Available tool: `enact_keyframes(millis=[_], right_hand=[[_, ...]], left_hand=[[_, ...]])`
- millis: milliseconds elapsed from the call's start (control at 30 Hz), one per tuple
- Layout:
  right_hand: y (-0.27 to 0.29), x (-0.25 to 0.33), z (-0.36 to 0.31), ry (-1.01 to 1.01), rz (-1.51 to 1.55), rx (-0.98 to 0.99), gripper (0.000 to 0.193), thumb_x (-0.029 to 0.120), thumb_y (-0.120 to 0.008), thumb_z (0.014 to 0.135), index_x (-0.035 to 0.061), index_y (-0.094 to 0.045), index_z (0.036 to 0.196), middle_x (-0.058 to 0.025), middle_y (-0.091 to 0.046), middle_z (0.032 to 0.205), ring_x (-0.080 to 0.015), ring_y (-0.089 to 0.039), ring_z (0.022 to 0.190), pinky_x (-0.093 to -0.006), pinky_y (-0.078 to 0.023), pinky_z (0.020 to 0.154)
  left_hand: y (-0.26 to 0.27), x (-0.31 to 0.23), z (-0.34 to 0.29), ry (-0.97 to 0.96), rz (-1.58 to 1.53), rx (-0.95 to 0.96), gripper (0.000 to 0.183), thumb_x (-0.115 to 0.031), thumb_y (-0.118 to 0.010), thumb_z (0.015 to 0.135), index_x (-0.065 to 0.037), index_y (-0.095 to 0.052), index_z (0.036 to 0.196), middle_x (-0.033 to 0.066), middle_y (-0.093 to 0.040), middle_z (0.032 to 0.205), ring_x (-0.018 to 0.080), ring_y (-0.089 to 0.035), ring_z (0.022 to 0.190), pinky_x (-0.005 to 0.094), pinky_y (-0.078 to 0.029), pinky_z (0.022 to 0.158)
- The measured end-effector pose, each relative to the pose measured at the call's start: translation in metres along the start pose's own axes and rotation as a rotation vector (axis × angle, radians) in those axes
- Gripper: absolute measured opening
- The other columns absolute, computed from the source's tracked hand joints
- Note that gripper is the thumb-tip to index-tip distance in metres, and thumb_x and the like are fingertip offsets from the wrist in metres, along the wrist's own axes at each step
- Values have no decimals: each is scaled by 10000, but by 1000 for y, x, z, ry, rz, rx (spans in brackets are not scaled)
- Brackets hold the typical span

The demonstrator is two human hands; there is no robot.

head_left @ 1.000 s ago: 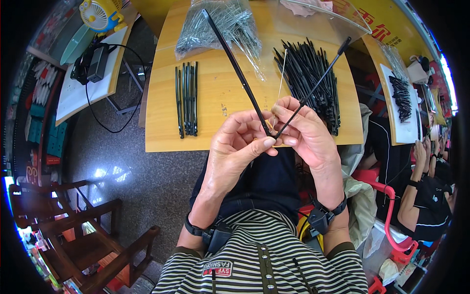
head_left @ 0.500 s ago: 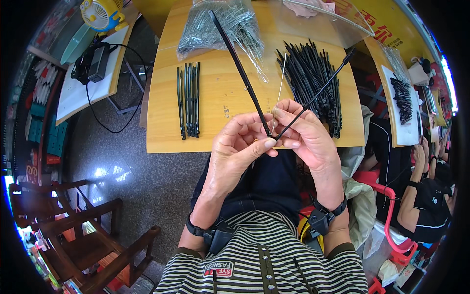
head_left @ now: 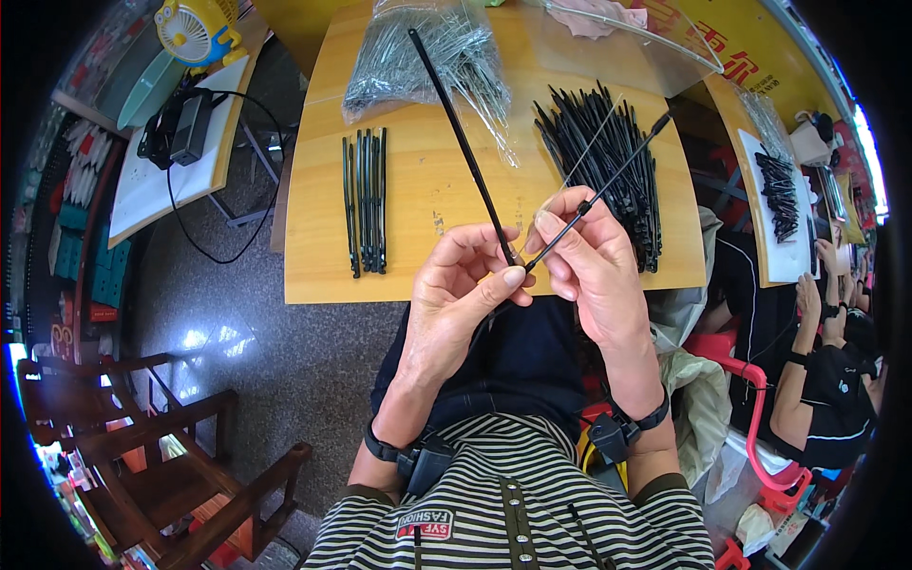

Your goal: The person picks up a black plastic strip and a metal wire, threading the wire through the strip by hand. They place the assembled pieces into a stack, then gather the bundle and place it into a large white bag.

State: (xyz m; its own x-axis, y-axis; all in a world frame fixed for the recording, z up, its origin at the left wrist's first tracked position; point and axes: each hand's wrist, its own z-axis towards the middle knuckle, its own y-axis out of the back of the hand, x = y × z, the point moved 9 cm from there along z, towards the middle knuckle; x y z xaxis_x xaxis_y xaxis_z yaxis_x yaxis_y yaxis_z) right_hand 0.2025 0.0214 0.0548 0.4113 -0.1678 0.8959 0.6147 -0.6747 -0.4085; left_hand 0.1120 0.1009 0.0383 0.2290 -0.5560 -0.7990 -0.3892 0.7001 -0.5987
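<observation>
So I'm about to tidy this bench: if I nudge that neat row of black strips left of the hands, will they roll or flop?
The row of black strips lies flat and straight on the wooden table, so they probably slide rather than roll. The black strip held in the left hand stands out unsupported, so they're likely fairly stiff. Being thin, they look light and may scatter easily.

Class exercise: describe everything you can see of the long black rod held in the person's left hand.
The long black rod is thin, straight and dark, plastic or coated metal by its look. Its lower end is pinched at the fingertips of the left hand, where it meets a second black rod held by the right hand, the two forming a V. It slants up and leftward above the wooden table, its free tip showing over a clear bag of thin wires.
</observation>
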Motion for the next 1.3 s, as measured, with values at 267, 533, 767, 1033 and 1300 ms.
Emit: enact_keyframes(millis=[267, 533, 767, 1033, 1300], right_hand=[[-8, 3, -5, -8, 4, 63, 123, 147, -534, 909, 38, -493, 948, -81, -606, 756, -34, -422, 443, -147, -301, 360], [-3, 20, -8, 72, -22, 57, 467, 382, -270, 978, -18, -504, 1043, -96, -567, 853, -60, -471, 553, -175, -391, 442], [8, 36, -8, 182, -111, -53, 212, 186, -556, 904, -2, -538, 999, -33, -563, 837, -37, -477, 543, -162, -389, 439], [6, 27, -6, 138, -137, 3, 178, 186, -560, 901, 14, -553, 949, -14, -549, 784, -41, -491, 557, -169, -413, 459], [2, 19, -5, 68, -144, 50, 237, 190, -548, 908, -10, -560, 1034, -7, -540, 768, -53, -513, 582, -180, -447, 493]], left_hand=[[4, 4, -1, 55, -20, -63, 162, -122, -571, 881, -17, -537, 1000, 75, -595, 881, 160, -608, 747, 244, -495, 598], [7, 13, -1, 94, -38, -59, 182, -121, -576, 884, 17, -550, 999, 74, -592, 905, 136, -593, 745, 242, -500, 603], [5, 20, -2, 158, -46, -9, 125, -89, -576, 873, -1, -556, 959, 67, -596, 876, 129, -591, 731, 238, -494, 604], [-5, 16, 3, 179, -42, 22, 122, -114, -584, 876, -15, -560, 943, 40, -590, 857, 97, -558, 703, 210, -453, 608], [-11, 17, 9, 166, -32, -2, 81, -119, -580, 877, -49, -551, 908, 5, -562, 800, 61, -500, 617, 179, -344, 484]])
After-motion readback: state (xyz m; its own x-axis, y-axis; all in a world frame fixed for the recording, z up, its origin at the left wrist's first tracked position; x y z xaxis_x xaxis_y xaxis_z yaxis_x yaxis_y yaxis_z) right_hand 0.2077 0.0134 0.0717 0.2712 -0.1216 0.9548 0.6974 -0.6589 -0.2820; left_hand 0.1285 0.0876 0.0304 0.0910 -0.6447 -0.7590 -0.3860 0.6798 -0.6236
